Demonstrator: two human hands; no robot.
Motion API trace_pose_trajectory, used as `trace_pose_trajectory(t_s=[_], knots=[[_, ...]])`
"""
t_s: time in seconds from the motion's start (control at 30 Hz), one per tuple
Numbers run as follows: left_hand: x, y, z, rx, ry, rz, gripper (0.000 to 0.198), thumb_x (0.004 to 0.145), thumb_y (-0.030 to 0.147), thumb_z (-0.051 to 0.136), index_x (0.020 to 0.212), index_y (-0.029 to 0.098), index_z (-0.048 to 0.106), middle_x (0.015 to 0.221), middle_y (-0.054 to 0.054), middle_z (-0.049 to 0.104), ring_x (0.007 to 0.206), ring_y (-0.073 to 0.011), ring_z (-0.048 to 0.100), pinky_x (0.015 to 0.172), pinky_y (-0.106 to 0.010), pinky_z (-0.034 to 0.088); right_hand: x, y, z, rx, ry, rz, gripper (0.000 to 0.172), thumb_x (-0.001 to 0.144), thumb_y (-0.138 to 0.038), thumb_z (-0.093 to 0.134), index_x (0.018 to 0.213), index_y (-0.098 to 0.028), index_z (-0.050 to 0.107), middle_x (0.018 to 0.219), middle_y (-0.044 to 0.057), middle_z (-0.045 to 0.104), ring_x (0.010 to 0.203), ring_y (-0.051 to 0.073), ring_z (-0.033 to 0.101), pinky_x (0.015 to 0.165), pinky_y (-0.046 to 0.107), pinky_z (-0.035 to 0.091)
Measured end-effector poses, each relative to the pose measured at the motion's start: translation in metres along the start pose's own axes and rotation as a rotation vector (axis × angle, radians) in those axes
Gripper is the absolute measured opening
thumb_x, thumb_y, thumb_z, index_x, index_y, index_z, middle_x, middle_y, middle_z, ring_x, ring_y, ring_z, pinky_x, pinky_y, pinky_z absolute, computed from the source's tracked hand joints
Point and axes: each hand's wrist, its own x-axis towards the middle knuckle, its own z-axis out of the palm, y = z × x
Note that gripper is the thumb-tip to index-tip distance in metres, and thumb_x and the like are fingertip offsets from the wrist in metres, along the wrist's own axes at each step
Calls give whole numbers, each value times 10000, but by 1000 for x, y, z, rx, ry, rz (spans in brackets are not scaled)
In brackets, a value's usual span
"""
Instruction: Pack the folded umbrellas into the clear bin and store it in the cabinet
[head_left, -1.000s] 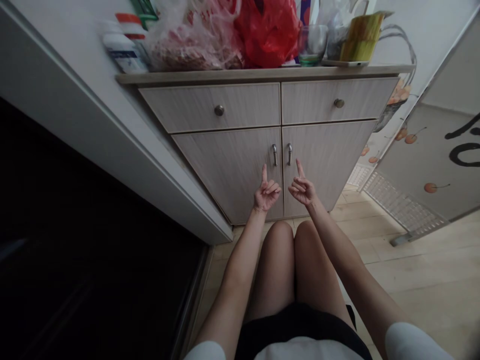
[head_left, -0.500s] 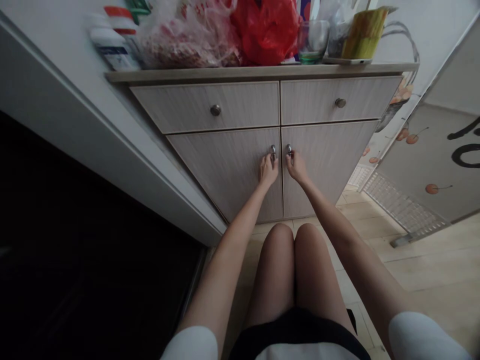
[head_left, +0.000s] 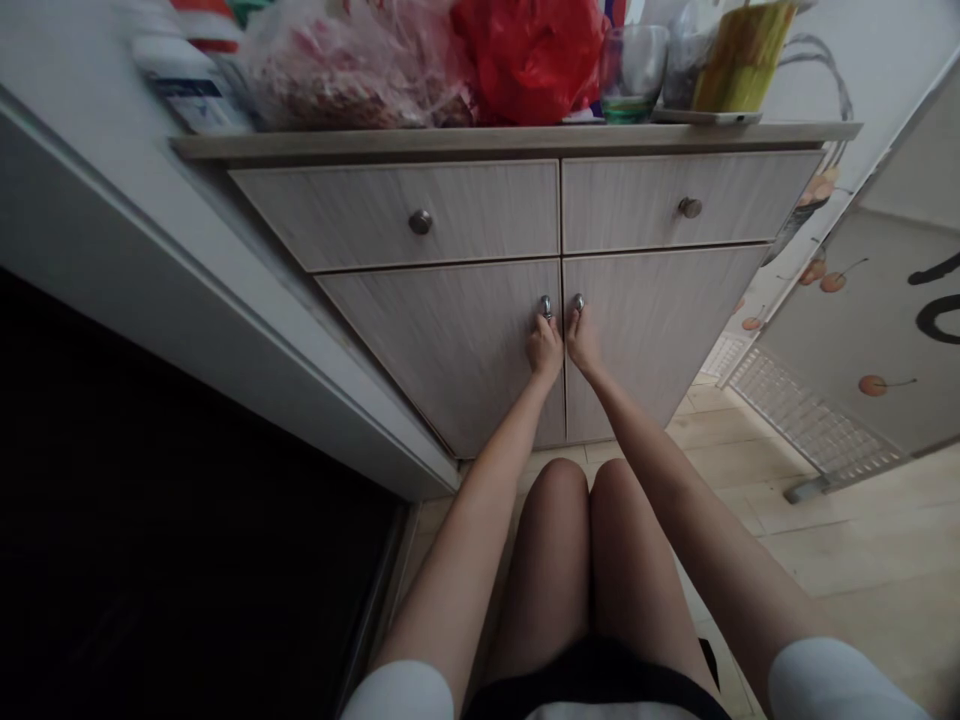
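A pale wood-grain cabinet stands in front of my knees, its left door (head_left: 450, 350) and right door (head_left: 645, 350) both closed. My left hand (head_left: 545, 347) is closed round the lower part of the left door's metal handle (head_left: 546, 303). On the other side of the centre seam, my right hand (head_left: 583, 343) grips the right door's metal handle (head_left: 578, 301). The top of each handle shows above my fingers; the lower parts are covered. Above the doors are a left drawer (head_left: 337, 215) and a right drawer (head_left: 630, 200), both shut, each with a round knob.
On the cabinet top (head_left: 375, 146) stand white bottles (head_left: 187, 85), a clear plastic bag (head_left: 352, 75), a red bag (head_left: 532, 65), a glass (head_left: 634, 75) and a yellow container (head_left: 742, 60). A dark doorway is at left; a panel with cherry pictures (head_left: 892, 330) at right.
My left hand has turned and its fingers have closed more tightly at the handle. My right hand has shifted slightly down and left at its handle. My view is a little closer to the cabinet.
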Motion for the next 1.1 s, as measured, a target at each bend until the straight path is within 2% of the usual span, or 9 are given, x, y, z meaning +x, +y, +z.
trace_pose_trajectory(t_s=[0.27, 0.43, 0.6, 0.8, 0.97, 1.1], knots=[[-11, 1, 2, 33, 67, -27, 379, 1055, 310, 332, 1167, 71, 604, 964, -215, 727, 865, -254, 714, 717, -308, 443, -6, -3, 2, 105, 71, -12, 514, 1029, -568, 206, 1084, -188, 547, 882, 102, 617, 885, 240, 606, 835, 388, 495], [-30, -5, 0, 4, 142, -3, 342, 1046, 287, 360, 1107, 81, 627, 904, -196, 733, 775, -230, 699, 653, -288, 398, -26, -5, -10, 56, 121, -37, 523, 1030, -574, 183, 1005, -190, 537, 885, 108, 614, 823, 238, 584, 834, 426, 504], [-56, -13, -9, -75, 234, 11, 305, 1031, 279, 398, 990, 105, 645, 840, -173, 725, 737, -222, 681, 638, -289, 365, -53, -6, -34, 47, 104, -83, 577, 1020, -616, 154, 1022, -190, 543, 904, 113, 620, 811, 239, 596, 811, 428, 517], [-95, -32, -32, -186, 348, 27, 281, 1002, 267, 432, 814, 154, 608, 692, -100, 656, 663, -213, 635, 633, -299, 353, -84, -2, -69, 109, 123, -112, 581, 994, -694, 196, 962, -223, 534, 806, 67, 575, 796, 237, 591, 785, 406, 502], [-125, -54, -56, -321, 492, 62, 344, 999, 326, 406, 713, 194, 544, 607, -34, 551, 617, -193, 574, 619, -301, 365, -109, -4, -104, 152, 195, -186, 552, 973, -728, 253, 828, -244, 477, 701, 8, 506, 663, 180, 499, 667, 328, 438], [-144, -72, -77, -416, 569, 92, 404, 994, 424, 405, 671, 209, 517, 548, 13, 466, 534, -154, 485, 567, -288, 357, -128, -3, -135, 210, 242, -159, 552, 959, -738, 302, 746, -244, 425, 636, -26, 444, 596, 146, 430, 578, 280, 355]])
